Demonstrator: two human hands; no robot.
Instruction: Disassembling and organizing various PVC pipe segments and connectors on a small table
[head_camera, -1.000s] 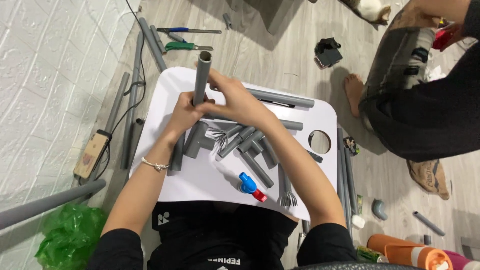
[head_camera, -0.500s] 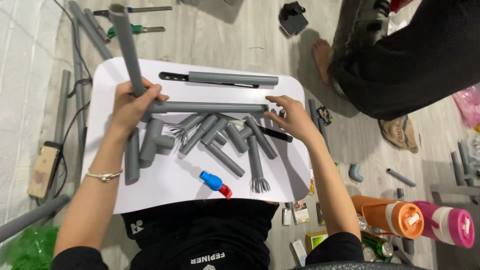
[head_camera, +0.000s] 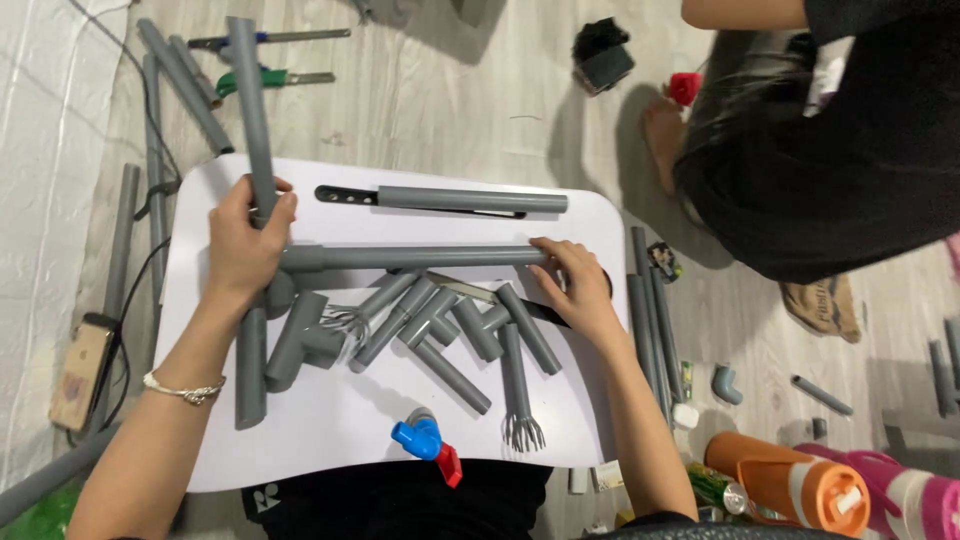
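White tray (head_camera: 330, 450): left hand (head_camera: 245, 245) hides pipe joint (head_camera: 272, 262); right hand (head_camera: 580, 285) covers pipe end.

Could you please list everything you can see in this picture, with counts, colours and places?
White lap table: one, centre.
Long grey plastic pipes on the table: three; one upright in the left hand, one across the middle, one at the far edge.
Short grey pipe pieces: a heap, uncounted, table middle.
Blue and red valve: one, near edge.
Grey pipes on the floor: several, left and right.
Green-handled tool: one, far left floor.
Orange bottle: one, lower right.
Another person in black: upper right.
Left hand: grips the upright pipe.
Right hand: on the middle pipe's end.
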